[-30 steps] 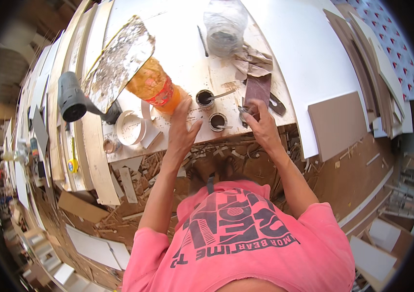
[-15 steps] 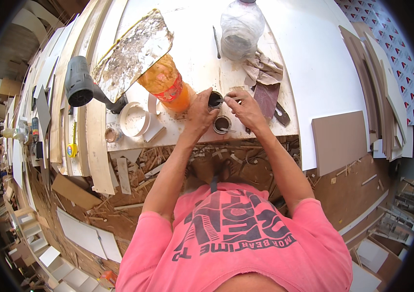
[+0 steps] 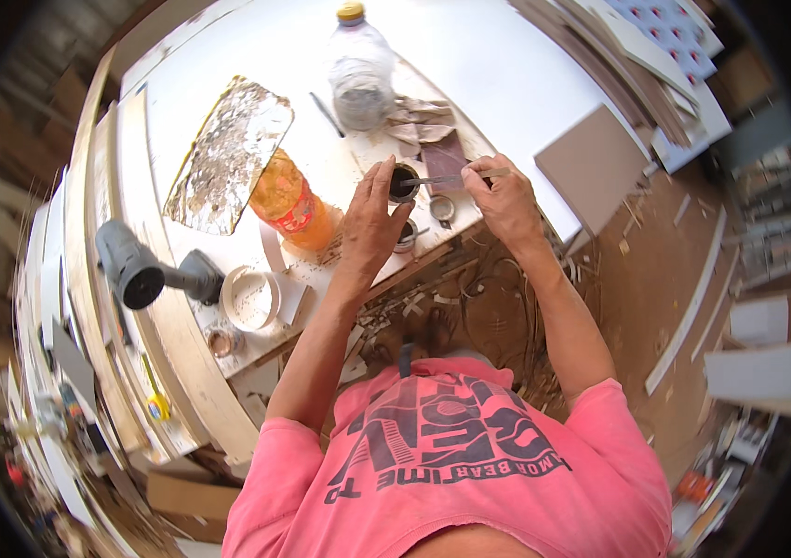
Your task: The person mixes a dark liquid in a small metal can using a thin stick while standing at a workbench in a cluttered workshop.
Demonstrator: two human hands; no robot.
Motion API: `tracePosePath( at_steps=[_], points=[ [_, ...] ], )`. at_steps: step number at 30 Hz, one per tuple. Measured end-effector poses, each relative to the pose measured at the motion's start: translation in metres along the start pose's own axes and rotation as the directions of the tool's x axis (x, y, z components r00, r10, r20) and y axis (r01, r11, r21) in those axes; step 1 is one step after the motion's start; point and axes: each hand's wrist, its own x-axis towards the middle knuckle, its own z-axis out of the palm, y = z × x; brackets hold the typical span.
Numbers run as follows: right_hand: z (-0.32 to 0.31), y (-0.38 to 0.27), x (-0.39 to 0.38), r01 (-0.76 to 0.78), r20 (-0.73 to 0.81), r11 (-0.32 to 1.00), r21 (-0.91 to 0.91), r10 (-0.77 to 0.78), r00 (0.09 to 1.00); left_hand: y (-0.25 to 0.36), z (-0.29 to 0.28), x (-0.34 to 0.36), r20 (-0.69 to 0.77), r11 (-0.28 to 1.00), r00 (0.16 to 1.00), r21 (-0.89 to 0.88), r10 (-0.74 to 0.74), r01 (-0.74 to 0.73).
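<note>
My left hand (image 3: 373,219) is wrapped round a small dark open can (image 3: 402,190), which looks nearly black inside. In my right hand (image 3: 507,200) is a narrow flat spatula (image 3: 438,179), pinched between thumb and fingers, its tip at the can's mouth. Just below the blade lies a small round metal lid or shallow cup (image 3: 442,209). A second small can (image 3: 405,238) is partly covered by my left hand. Crumpled brown sandpaper (image 3: 419,119) and a dark red-brown sheet (image 3: 443,156) lie beyond the blade.
Left of my hands are an orange bottle (image 3: 288,206), a crusted board (image 3: 228,158), a white tape-like ring (image 3: 251,298), a small jar (image 3: 221,341) and a grey power tool (image 3: 140,265). Farther off stands a plastic-wrapped bottle (image 3: 361,79). A brown panel (image 3: 591,167) lies right. Scraps litter the floor.
My right hand has moved from the can's rim out to the right and now holds a spatula. The round lid or cup now lies beside the can. The whole view has turned.
</note>
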Motion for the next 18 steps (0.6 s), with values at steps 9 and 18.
tracePosePath(
  at_steps=[9, 18],
  points=[
    [-0.08, -0.026, -0.127, -0.14, -0.279, 0.985, 0.098, 0.162, 0.947, 0.06, 0.006, -0.035, 0.169, 0.97, 0.968, -0.189, 0.187, -0.154],
    [-0.14, 0.113, -0.33, -0.433, -0.285, 0.857, -0.279, 0.357, 0.89, 0.124, 0.035, -0.087, 0.378, 0.867, 0.909, -0.498, 0.177, 0.038]
  ],
)
